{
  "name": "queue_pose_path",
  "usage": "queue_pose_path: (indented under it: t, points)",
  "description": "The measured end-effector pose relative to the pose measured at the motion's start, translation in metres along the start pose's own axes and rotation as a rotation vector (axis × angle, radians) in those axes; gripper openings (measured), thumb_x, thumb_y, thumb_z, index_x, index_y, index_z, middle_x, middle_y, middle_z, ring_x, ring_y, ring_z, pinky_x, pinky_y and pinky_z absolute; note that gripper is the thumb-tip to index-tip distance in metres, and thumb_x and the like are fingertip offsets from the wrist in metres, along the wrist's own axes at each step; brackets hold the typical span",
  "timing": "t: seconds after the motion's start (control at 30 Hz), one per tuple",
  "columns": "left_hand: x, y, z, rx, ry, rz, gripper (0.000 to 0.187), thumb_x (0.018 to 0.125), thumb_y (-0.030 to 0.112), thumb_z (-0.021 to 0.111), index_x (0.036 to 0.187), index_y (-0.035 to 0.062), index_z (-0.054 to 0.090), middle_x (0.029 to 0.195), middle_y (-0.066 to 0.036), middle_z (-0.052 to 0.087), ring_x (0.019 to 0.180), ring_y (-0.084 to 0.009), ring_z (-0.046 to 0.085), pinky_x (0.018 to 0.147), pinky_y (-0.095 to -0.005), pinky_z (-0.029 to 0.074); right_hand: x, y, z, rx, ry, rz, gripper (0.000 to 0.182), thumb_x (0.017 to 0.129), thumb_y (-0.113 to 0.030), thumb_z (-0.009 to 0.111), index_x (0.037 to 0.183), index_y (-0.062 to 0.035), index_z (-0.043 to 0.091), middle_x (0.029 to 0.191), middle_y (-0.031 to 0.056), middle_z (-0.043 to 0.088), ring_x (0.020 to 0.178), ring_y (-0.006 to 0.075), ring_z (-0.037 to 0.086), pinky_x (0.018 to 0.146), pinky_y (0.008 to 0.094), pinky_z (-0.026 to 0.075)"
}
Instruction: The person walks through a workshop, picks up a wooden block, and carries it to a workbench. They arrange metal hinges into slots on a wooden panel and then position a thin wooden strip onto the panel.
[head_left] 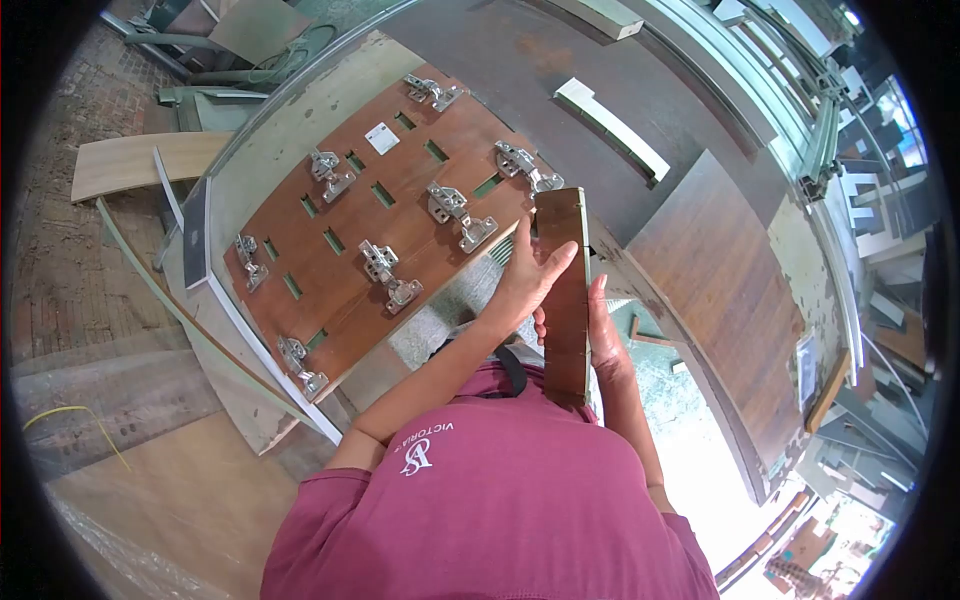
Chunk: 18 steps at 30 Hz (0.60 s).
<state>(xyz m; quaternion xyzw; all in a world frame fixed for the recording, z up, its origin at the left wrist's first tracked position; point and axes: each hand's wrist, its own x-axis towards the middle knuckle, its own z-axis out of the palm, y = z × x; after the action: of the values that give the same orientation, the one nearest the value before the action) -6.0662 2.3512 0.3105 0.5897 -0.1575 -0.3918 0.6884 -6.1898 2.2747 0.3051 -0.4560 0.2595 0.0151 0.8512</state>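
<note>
I hold a narrow dark wooden strip (566, 300) upright in front of my chest, its long edge toward the camera. My left hand (528, 278) presses against its left face with fingers spread near the top. My right hand (603, 335) grips it from the right side, lower down. Just beyond the strip lies a brown wooden panel (350, 260) with rectangular slots and several metal cabinet hinges (457, 214) resting on it.
The panel lies on a worn workbench (290, 120). A second brown board (720, 290) lies to the right. A pale wood strip (612, 128) rests on the dark surface behind. A loose plank (140, 160) is on the brick floor at left.
</note>
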Motion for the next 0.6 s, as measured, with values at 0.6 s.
queue_pose_path:
  t: [0.6]
  points:
    - [-0.009, 0.036, -0.058, -0.261, 0.097, -0.078, 0.028, 0.089, 0.027, 0.056, 0.110, 0.0097, 0.052, 0.092, 0.005, 0.048, 0.079, -0.0033, 0.041, 0.069, -0.0214, 0.035, -0.004, 0.030, 0.012, 0.186, -0.341, 0.023, 0.095, 0.077, -0.081, 0.038, 0.128, -0.0018, 0.045, 0.104, 0.0099, 0.057, 0.080, 0.0157, 0.055, 0.071, 0.0297, 0.048]
